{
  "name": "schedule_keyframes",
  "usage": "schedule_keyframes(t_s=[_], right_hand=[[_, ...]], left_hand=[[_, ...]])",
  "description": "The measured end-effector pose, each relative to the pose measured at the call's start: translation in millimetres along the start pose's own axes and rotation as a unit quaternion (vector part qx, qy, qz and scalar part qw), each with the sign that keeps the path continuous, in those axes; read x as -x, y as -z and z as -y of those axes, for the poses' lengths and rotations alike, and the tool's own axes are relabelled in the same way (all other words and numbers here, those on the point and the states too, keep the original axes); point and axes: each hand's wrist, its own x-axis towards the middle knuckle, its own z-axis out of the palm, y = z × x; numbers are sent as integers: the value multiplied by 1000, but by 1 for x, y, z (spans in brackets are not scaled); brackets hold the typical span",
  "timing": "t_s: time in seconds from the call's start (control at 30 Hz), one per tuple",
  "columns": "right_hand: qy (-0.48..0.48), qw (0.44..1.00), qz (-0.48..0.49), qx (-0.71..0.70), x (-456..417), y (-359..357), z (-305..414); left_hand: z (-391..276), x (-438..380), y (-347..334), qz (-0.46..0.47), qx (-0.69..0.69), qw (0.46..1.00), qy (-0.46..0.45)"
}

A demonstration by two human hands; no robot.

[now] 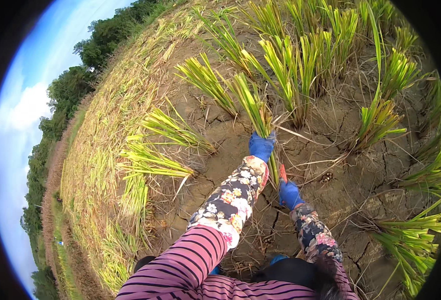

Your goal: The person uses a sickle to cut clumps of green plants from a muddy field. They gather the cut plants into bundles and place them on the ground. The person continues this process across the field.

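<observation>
My left hand [261, 146], in a blue knit glove, is closed around a clump of rice stubble [253, 107] with green-yellow, cut-off tops. Its stalks run down below the fist towards the cracked soil. Lower and to the right is my right hand [290, 195], also in a blue glove, close beside the base of those stalks. A narrow orange-red piece [283, 174] points up from it; whether this is a coated glove finger or a tool's handle cannot be told. The right palm is hidden. Floral oversleeves cover both forearms.
More stubble clumps stand ahead [291, 78] and to the right [378, 125]. Two leafy bundles [175, 131] lean at the left, beside a wide spread of laid stalks [100, 180]. Cracked dry soil [228, 144] carries loose straw. Trees [68, 88] line the field's edge.
</observation>
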Motion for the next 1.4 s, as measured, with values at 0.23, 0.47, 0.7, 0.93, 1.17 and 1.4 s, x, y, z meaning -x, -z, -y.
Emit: schedule_keyframes(t_s=[0.23,0.47,0.7,0.93,1.17,1.4], right_hand=[[-279,900,192,-274,232,33,9],[-263,920,3,-292,249,84,-4],[-241,905,13,-351,218,87,22],[-224,926,47,-301,223,85,31],[-203,919,58,-334,213,83,56],[-200,912,39,-356,204,76,44]], left_hand=[[113,-29,134,-205,67,971,101],[182,96,173,-75,345,911,212],[69,206,162,146,335,884,292],[-96,-20,380,52,194,960,-197],[-160,-19,427,-5,261,956,-136],[-118,83,324,443,-11,887,132]])
